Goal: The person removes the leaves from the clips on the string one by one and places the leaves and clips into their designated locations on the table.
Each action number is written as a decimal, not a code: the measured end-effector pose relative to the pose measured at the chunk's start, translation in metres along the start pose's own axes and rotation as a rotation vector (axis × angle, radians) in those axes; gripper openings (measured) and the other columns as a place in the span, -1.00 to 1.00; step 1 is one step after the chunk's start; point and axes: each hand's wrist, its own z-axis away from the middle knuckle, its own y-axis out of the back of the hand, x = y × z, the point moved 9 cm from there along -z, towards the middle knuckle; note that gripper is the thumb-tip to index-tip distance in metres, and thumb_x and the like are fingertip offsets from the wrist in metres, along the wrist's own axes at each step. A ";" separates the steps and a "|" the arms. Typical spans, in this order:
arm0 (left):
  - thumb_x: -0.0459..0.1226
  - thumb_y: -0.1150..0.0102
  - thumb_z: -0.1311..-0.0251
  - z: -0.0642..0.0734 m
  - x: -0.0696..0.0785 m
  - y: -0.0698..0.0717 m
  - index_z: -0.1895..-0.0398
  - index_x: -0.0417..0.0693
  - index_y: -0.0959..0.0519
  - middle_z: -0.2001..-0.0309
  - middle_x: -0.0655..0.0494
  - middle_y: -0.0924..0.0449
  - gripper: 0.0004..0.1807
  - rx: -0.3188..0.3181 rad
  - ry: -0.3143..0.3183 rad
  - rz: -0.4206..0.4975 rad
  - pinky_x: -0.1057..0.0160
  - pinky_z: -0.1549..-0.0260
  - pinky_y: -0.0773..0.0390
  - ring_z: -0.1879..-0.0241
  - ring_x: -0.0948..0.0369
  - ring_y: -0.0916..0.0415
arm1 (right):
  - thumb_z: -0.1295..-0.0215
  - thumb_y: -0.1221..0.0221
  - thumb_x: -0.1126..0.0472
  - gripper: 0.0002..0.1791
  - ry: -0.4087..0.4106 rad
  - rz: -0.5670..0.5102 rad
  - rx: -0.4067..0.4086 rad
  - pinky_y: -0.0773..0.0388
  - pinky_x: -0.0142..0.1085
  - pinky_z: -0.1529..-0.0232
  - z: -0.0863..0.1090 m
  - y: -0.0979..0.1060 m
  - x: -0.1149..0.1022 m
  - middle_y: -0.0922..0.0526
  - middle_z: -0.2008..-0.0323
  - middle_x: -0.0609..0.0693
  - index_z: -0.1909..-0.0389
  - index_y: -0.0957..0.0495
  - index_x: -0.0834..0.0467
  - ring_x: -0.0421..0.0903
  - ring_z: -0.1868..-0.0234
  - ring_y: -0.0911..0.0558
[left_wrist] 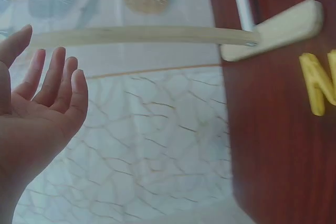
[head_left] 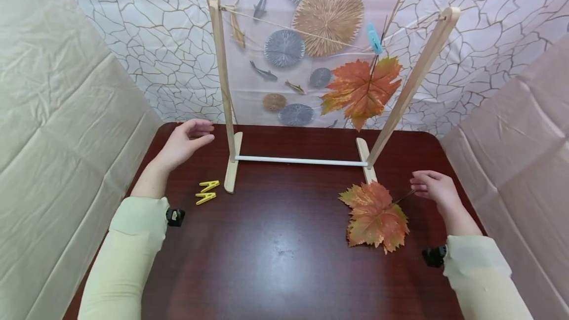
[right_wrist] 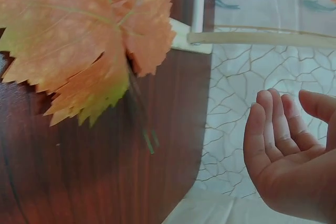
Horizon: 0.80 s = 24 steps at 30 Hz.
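right hand (head_left: 433,187) is loose, holding nothing, just right of the leaf (head_left: 375,216) stem (head_left: 403,195), which points straight at it; left hand (head_left: 184,142) empty too

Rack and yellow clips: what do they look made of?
Rack: pale, unvarnished-looking wood with faint grain, joined by a white crossbar, maybe plastic or painted metal. Yellow clips: likely molded plastic, uniformly bright and smooth.
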 end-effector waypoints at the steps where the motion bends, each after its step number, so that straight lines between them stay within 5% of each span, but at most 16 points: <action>1: -0.21 -0.12 -0.26 -0.001 0.006 0.001 -0.15 -0.21 -0.38 -0.13 -0.16 -0.47 -0.56 0.000 -0.012 -0.002 0.15 -0.09 -0.43 -0.10 0.03 -0.44 | -0.39 0.02 0.07 -0.81 0.007 -0.020 -0.004 -0.61 -0.48 0.38 0.000 0.000 -0.003 -0.59 0.52 -0.41 0.41 -0.49 -0.22 -0.41 0.44 -0.61; 8: -0.23 -0.16 -0.22 -0.008 0.043 0.004 -0.15 -0.20 -0.40 -0.14 -0.12 -0.45 -0.55 0.005 -0.077 0.008 0.03 -0.14 -0.38 -0.17 -0.03 -0.38 | -0.36 -0.05 0.12 -0.81 0.050 -0.148 0.003 -0.60 -0.48 0.43 -0.001 -0.002 -0.027 -0.62 0.52 -0.36 0.42 -0.52 -0.21 -0.40 0.48 -0.62; 15: -0.30 -0.17 -0.19 -0.008 0.083 0.004 -0.14 -0.24 -0.39 -0.16 -0.14 -0.43 -0.55 0.000 -0.154 0.026 0.03 -0.16 -0.38 -0.17 0.02 -0.37 | -0.35 -0.07 0.11 -0.93 0.118 -0.137 0.000 -0.59 -0.51 0.43 -0.002 -0.010 -0.059 -0.62 0.48 -0.37 0.33 -0.49 -0.14 -0.42 0.46 -0.61; 24: -0.34 -0.20 -0.15 -0.017 0.144 -0.008 -0.19 -0.20 -0.35 -0.18 -0.07 -0.41 -0.49 -0.044 -0.261 0.056 0.07 -0.15 -0.37 -0.16 0.07 -0.34 | -0.29 -0.14 0.12 -0.97 0.248 -0.264 -0.005 -0.59 -0.52 0.44 -0.001 -0.021 -0.113 -0.65 0.45 -0.32 0.32 -0.54 -0.05 -0.40 0.44 -0.62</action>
